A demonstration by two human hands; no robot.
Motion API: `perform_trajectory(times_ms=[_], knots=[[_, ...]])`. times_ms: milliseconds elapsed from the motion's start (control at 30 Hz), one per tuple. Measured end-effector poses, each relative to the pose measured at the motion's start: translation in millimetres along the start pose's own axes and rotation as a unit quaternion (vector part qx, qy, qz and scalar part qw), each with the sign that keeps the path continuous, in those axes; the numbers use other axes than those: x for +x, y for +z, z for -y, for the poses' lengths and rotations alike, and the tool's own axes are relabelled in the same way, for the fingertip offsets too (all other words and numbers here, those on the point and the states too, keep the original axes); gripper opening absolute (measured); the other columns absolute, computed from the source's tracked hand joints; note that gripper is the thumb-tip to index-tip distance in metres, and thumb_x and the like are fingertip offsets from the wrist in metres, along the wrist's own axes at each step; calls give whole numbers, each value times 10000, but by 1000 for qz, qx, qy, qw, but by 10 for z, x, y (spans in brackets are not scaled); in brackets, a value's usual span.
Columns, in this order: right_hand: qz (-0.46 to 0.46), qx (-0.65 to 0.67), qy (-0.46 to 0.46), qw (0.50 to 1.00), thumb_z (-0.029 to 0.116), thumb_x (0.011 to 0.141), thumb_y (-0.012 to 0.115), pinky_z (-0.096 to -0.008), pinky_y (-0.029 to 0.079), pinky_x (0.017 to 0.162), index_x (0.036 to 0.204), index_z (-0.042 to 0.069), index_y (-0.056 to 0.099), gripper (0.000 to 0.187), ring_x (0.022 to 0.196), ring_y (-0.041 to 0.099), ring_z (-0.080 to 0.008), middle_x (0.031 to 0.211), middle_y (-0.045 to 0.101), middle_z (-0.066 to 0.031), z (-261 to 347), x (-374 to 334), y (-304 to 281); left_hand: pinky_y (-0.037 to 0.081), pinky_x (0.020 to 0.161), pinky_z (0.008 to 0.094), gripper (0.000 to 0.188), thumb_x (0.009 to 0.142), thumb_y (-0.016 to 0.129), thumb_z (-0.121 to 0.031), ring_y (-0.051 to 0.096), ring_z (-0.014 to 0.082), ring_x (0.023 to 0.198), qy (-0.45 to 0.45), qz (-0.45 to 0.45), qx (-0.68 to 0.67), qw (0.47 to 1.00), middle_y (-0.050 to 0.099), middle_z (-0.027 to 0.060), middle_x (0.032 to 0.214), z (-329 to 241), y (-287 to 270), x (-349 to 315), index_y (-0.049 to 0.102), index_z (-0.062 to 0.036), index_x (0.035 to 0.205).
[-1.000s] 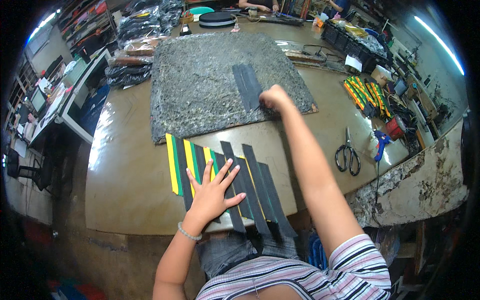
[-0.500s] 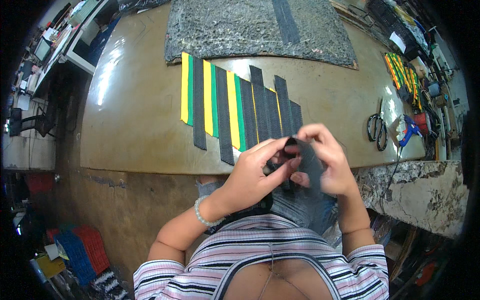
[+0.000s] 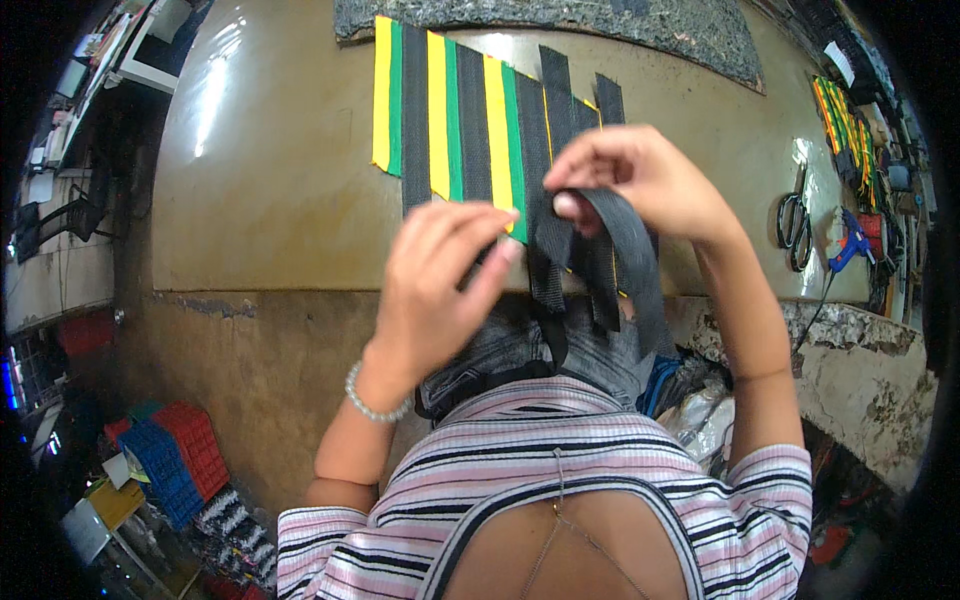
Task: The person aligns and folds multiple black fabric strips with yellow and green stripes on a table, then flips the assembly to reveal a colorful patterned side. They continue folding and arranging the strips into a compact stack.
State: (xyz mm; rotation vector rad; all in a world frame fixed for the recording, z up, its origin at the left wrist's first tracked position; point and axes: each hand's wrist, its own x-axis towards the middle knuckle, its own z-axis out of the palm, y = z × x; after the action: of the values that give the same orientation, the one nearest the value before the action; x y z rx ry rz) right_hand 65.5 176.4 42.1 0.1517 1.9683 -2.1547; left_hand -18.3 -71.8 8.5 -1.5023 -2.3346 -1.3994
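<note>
A black webbing strap (image 3: 640,260) is pinched in the fingers of my right hand (image 3: 655,180); it loops over them and hangs past the table's front edge. My left hand (image 3: 430,265) is to its left, thumb and fingers apart, with nothing visible between them. Beneath and beyond both hands lies a slanted row of strips (image 3: 440,110) on the table, black ones alternating with yellow-and-green ones. My hands and the strap hide the near right part of that row.
Black-handled scissors (image 3: 795,230) and a blue glue gun (image 3: 850,240) lie on the brown table (image 3: 260,200) at the right. Beyond them is a bundle of coloured strips (image 3: 845,125). A rough grey board (image 3: 560,22) spans the back. Red and blue crates (image 3: 195,450) stand lower left.
My hands have moved apart and farther over the table. The left has let go of the black strap, which now hangs in a long loop from the right.
</note>
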Motion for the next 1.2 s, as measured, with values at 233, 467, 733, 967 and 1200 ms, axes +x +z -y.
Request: perform_trajectory(times_ms=[233,467,733,967,1200], knots=[[50,-193,-29,980,70,885,769,-249,567,727,973,-30,735,137,765,699,-76,863,769,-64,-142,558,-37,448,996,415,232,832,782,-108,616,276,1108,-13,29,89,996,711,25,1151,270,65,-117,755,-111,1063],[30,-269,-39,962,57,851,764,-252,542,679,943,-10,756,115,720,680,-67,832,775,-63,-195,600,-20,448,981,414,231,813,786,-102,617,274,1099,-10,25,80,996,707,19,1152,302,74,-113,752,-127,1040],[10,-246,-55,968,93,844,800,-249,538,672,932,-9,765,139,710,667,-59,812,766,-51,-251,590,29,444,970,422,293,817,761,-106,614,261,1069,33,32,115,992,686,7,1137,282,65,-119,751,-178,1101],[34,-189,-8,981,93,846,811,-247,557,717,932,-20,763,150,769,694,-65,836,772,-52,-202,598,-37,442,953,419,280,815,763,-106,616,246,1042,38,33,110,993,689,-3,1109,289,76,-112,753,-162,1089],[45,-196,-2,980,88,844,810,-253,567,739,934,-32,759,158,786,706,-79,847,774,-70,-175,605,-28,448,944,422,278,805,766,-94,621,248,1032,45,27,118,992,692,0,1102,296,83,-125,753,-155,1076]])
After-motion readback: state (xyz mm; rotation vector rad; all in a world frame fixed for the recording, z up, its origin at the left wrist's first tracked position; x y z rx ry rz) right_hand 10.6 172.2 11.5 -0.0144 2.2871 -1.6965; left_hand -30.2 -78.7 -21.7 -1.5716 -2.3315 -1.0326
